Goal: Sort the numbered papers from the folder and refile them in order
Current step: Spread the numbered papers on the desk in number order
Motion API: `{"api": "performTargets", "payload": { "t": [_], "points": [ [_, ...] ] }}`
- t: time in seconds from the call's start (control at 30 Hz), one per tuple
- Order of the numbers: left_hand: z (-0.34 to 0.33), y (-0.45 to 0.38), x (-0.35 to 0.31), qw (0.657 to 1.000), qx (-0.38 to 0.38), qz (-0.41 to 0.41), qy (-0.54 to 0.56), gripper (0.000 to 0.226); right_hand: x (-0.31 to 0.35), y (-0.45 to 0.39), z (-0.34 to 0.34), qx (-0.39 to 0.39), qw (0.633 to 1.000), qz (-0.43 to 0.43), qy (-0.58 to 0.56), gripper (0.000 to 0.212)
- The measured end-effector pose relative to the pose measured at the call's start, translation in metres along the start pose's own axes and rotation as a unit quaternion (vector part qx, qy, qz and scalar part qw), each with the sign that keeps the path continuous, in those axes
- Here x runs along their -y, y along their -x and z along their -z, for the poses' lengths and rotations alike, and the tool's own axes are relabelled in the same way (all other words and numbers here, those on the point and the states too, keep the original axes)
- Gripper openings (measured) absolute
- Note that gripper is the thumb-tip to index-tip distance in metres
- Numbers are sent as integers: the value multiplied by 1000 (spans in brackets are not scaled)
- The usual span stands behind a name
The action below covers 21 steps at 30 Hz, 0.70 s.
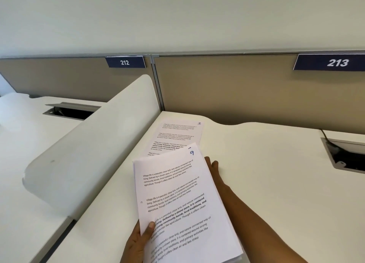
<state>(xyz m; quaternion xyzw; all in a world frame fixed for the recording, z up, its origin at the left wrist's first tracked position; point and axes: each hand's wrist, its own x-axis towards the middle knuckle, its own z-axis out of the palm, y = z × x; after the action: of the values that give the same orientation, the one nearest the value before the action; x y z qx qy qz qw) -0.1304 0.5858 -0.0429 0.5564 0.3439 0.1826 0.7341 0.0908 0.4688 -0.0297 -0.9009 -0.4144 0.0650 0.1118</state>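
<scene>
Presently, item one: stack of numbered papers point(183, 203), held in my left hand point(138, 241) above the bench point(266, 183). Thumb pressed on the top sheet near its lower left edge, the other fingers hidden beneath; the grip takes one corner only. Top sheet bears a handwritten 9 at its upper right corner.

Item two: single sheet point(177, 138), lying flat on the bench beyond the stack, its near end covered by the stack. It carries a small handwritten mark at its top right corner that looks like a 1.

Item three: my right hand point(212, 165), reaching forward beside the stack's right edge. Only a few fingertips show past the paper; whether they are open or holding anything, I cannot tell.

Orientation: the stack's long axis runs from near me away toward the partition, leaning a little right; its head end, with the number, points away. The single sheet lies along much the same line.

Risks, as I judge them: a one-corner pinch may let the lower sheets fan or slip out; the raised stack hides the sheet's near end, so my right hand could crease or skew it; a handwritten 9 may be misread as a 6.
</scene>
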Motion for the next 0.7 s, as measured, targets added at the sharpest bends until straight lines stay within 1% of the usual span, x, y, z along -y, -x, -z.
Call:
{"api": "performTargets", "payload": {
  "t": [0.03, 0.07, 0.1, 0.13, 0.17, 0.2, 0.23, 0.27, 0.3, 0.33, 0.37, 0.43, 0.53, 0.57, 0.63, 0.7],
  "points": [
    [1, 0, 3, 1000, 17, 7, 5, 53, -2, 2, 0, -6, 999, -29, -30, 36],
    [4, -1, 6, 999, 32, 11, 3, 76, -3, 6, 1, -21, 992, -64, -108, 49],
    [6, -1, 8, 999, 41, 14, 2, 92, -6, 11, 0, -63, 967, -100, -227, 51],
    [5, 1, 7, 999, 44, 21, 15, 99, -8, 19, 4, -114, 908, -143, -377, 44],
    [5, 1, 7, 998, 45, 26, 24, 99, -11, 25, 8, -145, 831, -187, -503, 37],
    [4, 4, 8, 998, 42, 34, 29, 91, -16, 33, 11, -157, 765, -214, -587, 35],
    [2, 7, 8, 998, 43, 39, 36, 74, -21, 40, 18, -139, 730, -228, -629, 36],
    [0, 11, 7, 997, 43, 44, 52, 52, -24, 47, 23, -110, 716, -228, -650, 37],
    [-2, 16, 6, 995, 48, 52, 65, 37, -23, 53, 29, -79, 721, -218, -653, 37],
    [-5, 19, 3, 994, 53, 63, 74, 32, -22, 59, 33, -58, 730, -213, -647, 34],
    [-7, 24, 2, 993, 59, 69, 80, 30, -20, 64, 34, -57, 743, -215, -631, 32],
    [-9, 31, -3, 991, 68, 79, 89, 29, -18, 74, 32, -87, 756, -243, -602, 26],
    [-7, 37, -7, 988, 81, 107, 75, 31, -20, 96, 28, -107, 741, -267, -607, 26],
    [-6, 38, -8, 988, 89, 112, 65, 32, -22, 104, 26, -105, 743, -278, -600, 26],
    [-5, 43, -10, 988, 104, 114, 32, 31, -25, 122, 19, -116, 762, -300, -562, 18],
    [-3, 46, -9, 988, 110, 108, -10, 30, -30, 139, 14, -150, 784, -327, -506, 15]
  ]
}}
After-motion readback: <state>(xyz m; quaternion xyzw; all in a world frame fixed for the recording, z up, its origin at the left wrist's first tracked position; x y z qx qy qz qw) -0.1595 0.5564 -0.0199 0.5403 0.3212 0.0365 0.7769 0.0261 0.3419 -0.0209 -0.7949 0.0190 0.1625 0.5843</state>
